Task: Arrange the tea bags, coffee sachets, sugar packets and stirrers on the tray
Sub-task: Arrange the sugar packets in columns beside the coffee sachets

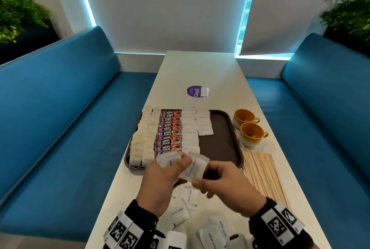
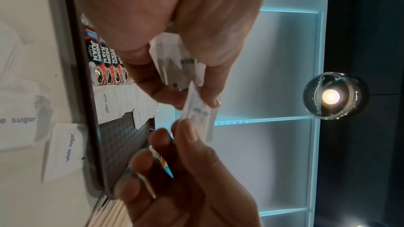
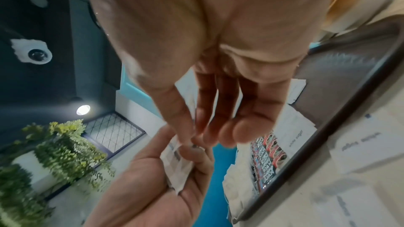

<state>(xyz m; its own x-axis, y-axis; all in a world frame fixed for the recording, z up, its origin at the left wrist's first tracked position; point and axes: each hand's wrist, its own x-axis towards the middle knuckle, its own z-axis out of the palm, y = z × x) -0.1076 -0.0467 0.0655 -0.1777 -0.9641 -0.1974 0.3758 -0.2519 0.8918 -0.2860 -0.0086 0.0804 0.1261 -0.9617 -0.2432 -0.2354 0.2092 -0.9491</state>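
Note:
My left hand (image 1: 162,178) grips a small stack of white sugar packets (image 1: 170,160) above the near edge of the brown tray (image 1: 218,138). My right hand (image 1: 226,186) pinches one sugar packet (image 1: 195,168) at the stack's right side; in the left wrist view this single packet (image 2: 196,115) sits between thumb and forefinger. On the tray lie two columns of tea bags (image 1: 142,140), a column of red coffee sachets (image 1: 168,130), and sugar packets (image 1: 190,128) beside them. Wooden stirrers (image 1: 262,176) lie on the table right of the tray.
Loose sugar packets (image 1: 180,208) are scattered on the white table near me. Two orange cups (image 1: 248,126) stand right of the tray. A purple sticker (image 1: 195,91) lies farther back. Blue benches flank the table.

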